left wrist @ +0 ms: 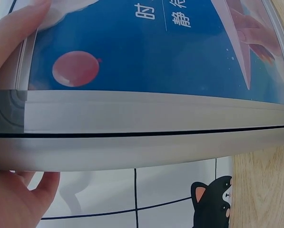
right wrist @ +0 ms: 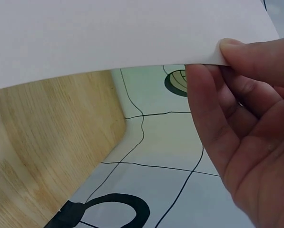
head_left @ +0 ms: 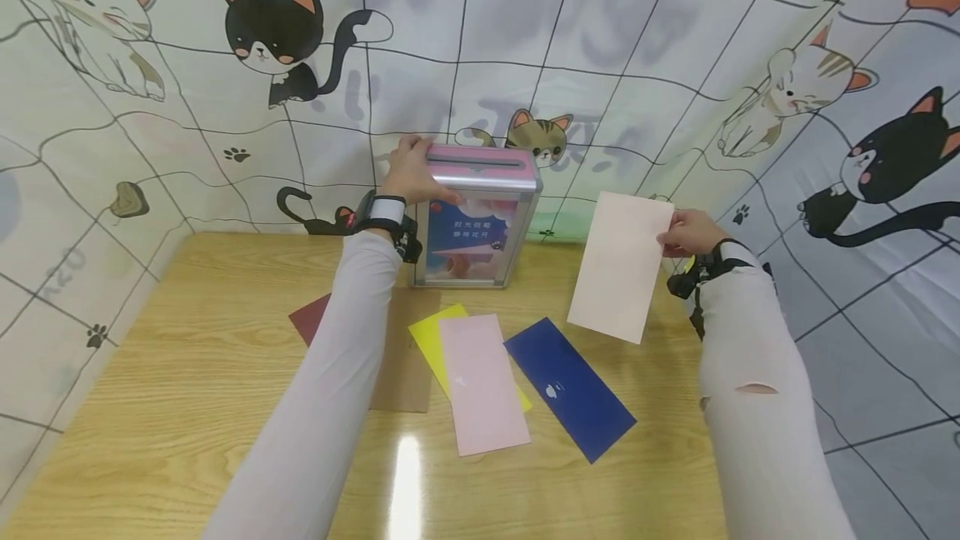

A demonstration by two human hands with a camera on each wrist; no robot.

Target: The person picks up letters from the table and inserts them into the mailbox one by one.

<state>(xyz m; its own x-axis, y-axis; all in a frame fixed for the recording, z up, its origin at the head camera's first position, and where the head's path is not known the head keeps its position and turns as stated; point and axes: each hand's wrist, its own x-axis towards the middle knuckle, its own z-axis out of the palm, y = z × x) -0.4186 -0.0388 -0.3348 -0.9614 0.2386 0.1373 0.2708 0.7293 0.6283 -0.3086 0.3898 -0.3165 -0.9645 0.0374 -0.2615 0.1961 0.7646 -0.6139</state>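
Observation:
A suggestion box (head_left: 480,190) with a pink slotted top, silver frame and blue picture front stands at the table's back. My left hand (head_left: 411,173) grips its upper left corner. In the left wrist view the thumb (left wrist: 15,35) lies on the front side and the other fingers (left wrist: 44,192) are behind the frame. Off to the right, my right hand (head_left: 690,233) pinches a pale cream envelope (head_left: 622,265) by its upper right edge, apart from the box. The right wrist view shows the thumb (right wrist: 256,59) on top of the envelope's edge and curled fingers below.
On the wooden table (head_left: 225,357) lie a pink envelope (head_left: 483,390) over a yellow envelope (head_left: 431,340), a dark blue envelope (head_left: 570,390), a brown envelope (head_left: 405,365) and a dark red envelope (head_left: 307,319), partly under my left arm. A cat-printed cloth (head_left: 420,23) hangs behind.

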